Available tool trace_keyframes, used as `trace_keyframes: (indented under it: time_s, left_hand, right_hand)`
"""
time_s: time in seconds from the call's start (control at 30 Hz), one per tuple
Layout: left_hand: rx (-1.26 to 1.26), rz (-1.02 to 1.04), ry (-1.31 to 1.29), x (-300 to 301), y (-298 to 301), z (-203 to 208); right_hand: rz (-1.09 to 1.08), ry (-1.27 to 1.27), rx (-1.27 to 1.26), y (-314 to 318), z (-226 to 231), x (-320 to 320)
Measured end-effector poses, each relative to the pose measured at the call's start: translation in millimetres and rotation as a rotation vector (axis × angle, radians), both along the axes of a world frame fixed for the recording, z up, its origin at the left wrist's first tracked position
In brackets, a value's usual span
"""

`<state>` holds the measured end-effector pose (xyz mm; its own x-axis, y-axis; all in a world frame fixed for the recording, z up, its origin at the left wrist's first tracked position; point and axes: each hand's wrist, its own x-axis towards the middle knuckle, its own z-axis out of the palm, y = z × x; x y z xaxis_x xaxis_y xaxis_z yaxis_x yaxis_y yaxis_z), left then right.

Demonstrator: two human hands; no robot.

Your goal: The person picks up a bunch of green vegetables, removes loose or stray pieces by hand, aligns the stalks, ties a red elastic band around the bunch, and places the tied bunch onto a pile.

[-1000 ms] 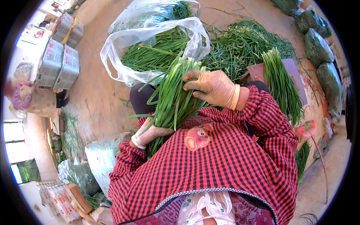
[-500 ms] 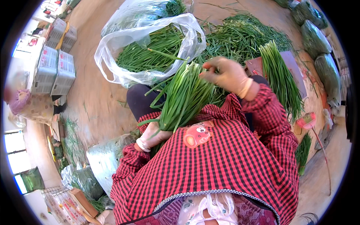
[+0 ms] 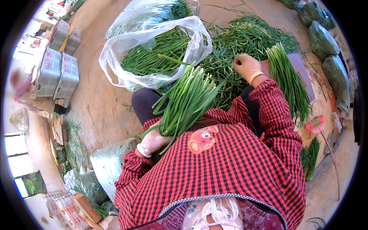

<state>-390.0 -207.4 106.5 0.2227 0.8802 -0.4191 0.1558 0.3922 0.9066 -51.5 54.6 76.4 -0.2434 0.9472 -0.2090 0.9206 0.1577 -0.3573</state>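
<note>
My gloved left hand (image 3: 154,138) is wrapped round the lower part of a bunch of garlic chives (image 3: 184,103), held tilted over my lap with its pale cut ends up and away from me. My gloved right hand (image 3: 247,67) is apart from the bunch, over a heap of loose chives (image 3: 255,32). Its fingers are curled together; whether something thin is between them cannot be made out. Right of that hand, a second bunch of chives (image 3: 285,76), neatly lined up, lies across a flat purplish board (image 3: 301,71).
An open clear plastic bag (image 3: 111,63) full of chives stands ahead of my knees. Filled bags (image 3: 324,38) line the far right. White cartons (image 3: 50,73) are stacked at left, near a blurred person. A red long-handled dustpan (image 3: 316,125) stands at right.
My right hand has moved away from the held bunch, to the right, over the loose heap. The bunch in my left hand has shifted slightly left.
</note>
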Motion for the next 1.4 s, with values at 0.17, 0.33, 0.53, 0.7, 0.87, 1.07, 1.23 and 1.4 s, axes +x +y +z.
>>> trace_keyframes:
  time_s: [0.17,0.33,0.53,0.7,0.87,1.07,1.23,1.4]
  left_hand:
    - [0.146,-0.202,0.186,-0.3,1.4,-0.6]
    - [0.153,-0.080,0.375,-2.3,1.9,14.0]
    - [0.177,-0.013,0.573,-18.8,-1.0,20.3]
    - [0.475,0.009,0.827,-7.2,5.1,20.0]
    - [0.719,-0.146,1.078,-10.6,17.0,24.7]
    - [0.774,-0.231,1.386,-26.8,23.4,31.5]
    - [0.800,-0.263,1.429,-30.7,24.0,30.6]
    - [0.791,-0.253,1.341,-28.8,29.9,26.7]
  right_hand:
    - [0.344,0.758,0.156,-37.6,1.7,-26.0]
    - [0.400,0.483,0.029,-43.5,1.2,-39.6]
    - [-0.023,0.422,-0.015,-8.8,-17.9,10.4]
    - [0.121,1.011,-0.314,-54.0,18.7,-36.2]
    - [0.032,1.156,-0.278,-45.7,-21.8,-54.6]
    - [0.003,0.966,0.065,-34.8,-11.7,-7.5]
    - [0.673,0.344,0.231,-90.2,72.6,-64.5]
    - [0.834,0.453,0.353,-103.2,55.7,-86.7]
